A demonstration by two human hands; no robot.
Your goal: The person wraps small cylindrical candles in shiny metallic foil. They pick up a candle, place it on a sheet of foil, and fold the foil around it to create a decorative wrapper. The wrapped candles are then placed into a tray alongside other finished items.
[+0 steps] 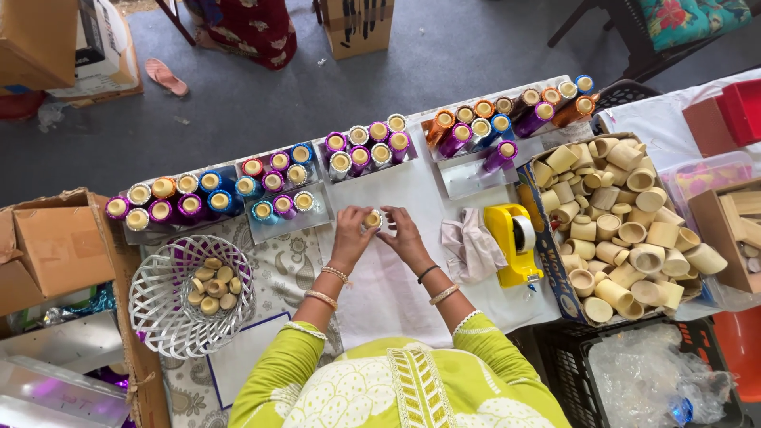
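Observation:
My left hand and my right hand meet over the white cloth in the middle of the table. Together they pinch one small beige spool, its round end facing up. Just beyond my fingers lie white trays holding rows of foil-wrapped spools in purple, blue, orange and silver. A yellow tape dispenser stands to the right of my right hand, with a crumpled pale cloth between them.
A white wire basket with several beige discs sits at my left. A cardboard box heaped with bare beige spools is at my right. Brown cartons stand far left, a black crate with plastic near right.

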